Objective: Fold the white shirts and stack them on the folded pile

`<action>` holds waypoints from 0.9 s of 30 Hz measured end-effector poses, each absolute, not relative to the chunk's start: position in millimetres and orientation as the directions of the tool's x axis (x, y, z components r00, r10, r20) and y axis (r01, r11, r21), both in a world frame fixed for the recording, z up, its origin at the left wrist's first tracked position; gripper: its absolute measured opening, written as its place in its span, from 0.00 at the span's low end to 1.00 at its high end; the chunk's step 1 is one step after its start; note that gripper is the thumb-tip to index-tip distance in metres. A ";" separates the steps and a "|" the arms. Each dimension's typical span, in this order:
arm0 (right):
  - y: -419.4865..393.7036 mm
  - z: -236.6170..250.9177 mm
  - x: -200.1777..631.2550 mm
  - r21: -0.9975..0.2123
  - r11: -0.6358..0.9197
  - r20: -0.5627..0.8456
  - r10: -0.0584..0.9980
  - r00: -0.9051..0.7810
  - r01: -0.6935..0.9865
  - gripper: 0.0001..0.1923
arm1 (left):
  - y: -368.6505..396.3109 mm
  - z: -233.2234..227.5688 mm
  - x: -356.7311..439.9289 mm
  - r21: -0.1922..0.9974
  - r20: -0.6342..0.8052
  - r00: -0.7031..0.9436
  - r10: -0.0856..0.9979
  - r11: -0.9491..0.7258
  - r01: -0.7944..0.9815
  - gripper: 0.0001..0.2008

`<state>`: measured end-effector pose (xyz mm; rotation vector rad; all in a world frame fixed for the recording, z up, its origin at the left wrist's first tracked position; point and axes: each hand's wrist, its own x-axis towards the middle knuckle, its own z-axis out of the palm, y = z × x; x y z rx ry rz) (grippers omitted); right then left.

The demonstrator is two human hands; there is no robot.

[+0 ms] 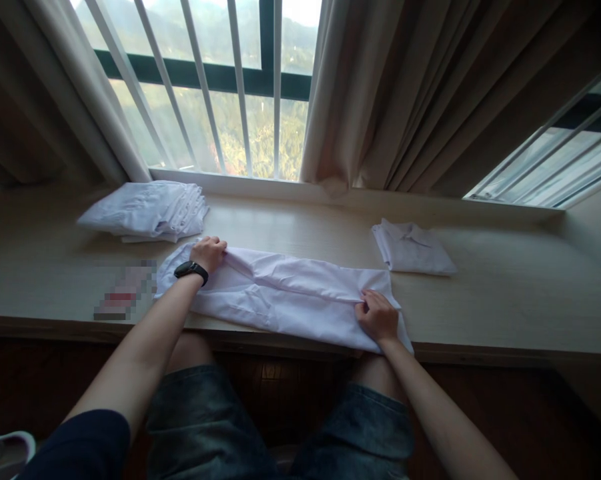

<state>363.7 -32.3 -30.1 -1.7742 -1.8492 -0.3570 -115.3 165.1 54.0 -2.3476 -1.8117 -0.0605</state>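
Both hands pinch the white shirt at its ends

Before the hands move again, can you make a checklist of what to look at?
1. Left hand on the shirt: ok, it grips the left end.
2. Right hand on the shirt: ok, it pinches the right end.
3. Shirt flat on the ledge: not ok, its near edge hangs over the front.
4. Stack apart from the shirt: ok.
5. Folded shirt apart from it: cannot tell, the corners look close.
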 end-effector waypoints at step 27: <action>-32.7 -22.9 361.4 -0.242 0.069 0.514 0.855 0.067 0.968 0.23 | 125.7 79.8 -37.1 -0.100 0.142 0.470 0.871 -0.459 0.883 0.17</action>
